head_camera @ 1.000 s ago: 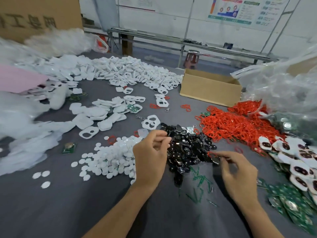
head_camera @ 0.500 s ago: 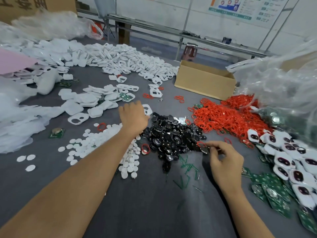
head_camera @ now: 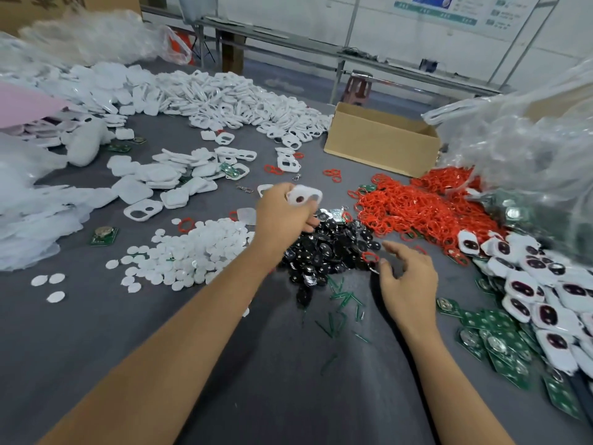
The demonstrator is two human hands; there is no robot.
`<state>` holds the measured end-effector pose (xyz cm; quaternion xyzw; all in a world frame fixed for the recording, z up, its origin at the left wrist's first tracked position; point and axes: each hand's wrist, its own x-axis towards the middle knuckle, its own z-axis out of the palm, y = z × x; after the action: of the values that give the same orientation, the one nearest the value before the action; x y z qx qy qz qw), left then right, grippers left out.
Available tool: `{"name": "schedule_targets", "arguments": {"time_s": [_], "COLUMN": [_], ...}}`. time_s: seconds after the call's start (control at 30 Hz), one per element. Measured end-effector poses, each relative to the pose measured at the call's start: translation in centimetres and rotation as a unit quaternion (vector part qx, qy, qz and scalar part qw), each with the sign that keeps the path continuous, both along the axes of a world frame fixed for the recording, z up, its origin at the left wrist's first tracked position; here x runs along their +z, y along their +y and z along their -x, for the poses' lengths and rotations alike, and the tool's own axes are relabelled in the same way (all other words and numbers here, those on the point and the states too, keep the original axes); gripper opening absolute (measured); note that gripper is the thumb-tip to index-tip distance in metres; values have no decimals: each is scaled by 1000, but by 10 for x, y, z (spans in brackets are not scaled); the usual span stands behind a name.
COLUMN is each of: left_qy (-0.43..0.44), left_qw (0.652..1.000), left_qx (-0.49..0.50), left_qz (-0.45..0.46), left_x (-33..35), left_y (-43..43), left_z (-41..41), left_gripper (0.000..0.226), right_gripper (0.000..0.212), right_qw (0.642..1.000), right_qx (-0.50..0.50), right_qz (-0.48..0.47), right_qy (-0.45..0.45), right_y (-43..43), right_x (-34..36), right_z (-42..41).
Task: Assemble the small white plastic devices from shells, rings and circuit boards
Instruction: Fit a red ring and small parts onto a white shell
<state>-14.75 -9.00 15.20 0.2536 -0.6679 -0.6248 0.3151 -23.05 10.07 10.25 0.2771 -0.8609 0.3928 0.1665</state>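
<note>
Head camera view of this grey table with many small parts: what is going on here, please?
A person is assembling small devices by hand. The left hand holds a white shell lifted over the pile of black parts. The right hand hovers at the near edge of that pile, beside a red ring; whether it pinches anything is unclear. Around them on the table lie white discs, a heap of red rings, green circuit boards and, on the right, fitted shells with dark inserts.

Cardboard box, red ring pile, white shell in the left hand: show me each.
cardboard box [head_camera: 378,146], head view, front wall.
red ring pile [head_camera: 417,207], head view, heap's middle.
white shell [head_camera: 305,194], head view, upper face.
</note>
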Motion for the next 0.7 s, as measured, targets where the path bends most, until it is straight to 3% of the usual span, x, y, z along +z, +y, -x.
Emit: {"name": "schedule_targets", "arguments": {"time_s": [0.1, 0.2, 0.33, 0.47, 0.7], "left_qy": [53, 60, 54, 52, 30], "left_qw": [992, 988, 988, 989, 994], "left_qx": [-69, -95, -101, -97, -100], "left_qz": [-92, -107, -103, -94, 25], "left_x": [-8, -20, -32, -37, -36], "left_y": [33, 55, 66, 69, 67], "left_z": [-9, -18, -23, -25, -25], "left_gripper": [9, 7, 8, 14, 23], "right_gripper": [22, 16, 6, 9, 19], "right_qw": [995, 993, 999, 998, 986], "right_qx": [35, 42, 28, 45, 129], "right_qz": [-96, -113, -39, 35, 108], "right_qy": [-8, 4, -5, 1, 21], "right_y": [-3, -3, -4, -3, 1], "right_x": [-3, -4, -2, 1, 1], "right_z": [6, 6, 3, -1, -9]}}
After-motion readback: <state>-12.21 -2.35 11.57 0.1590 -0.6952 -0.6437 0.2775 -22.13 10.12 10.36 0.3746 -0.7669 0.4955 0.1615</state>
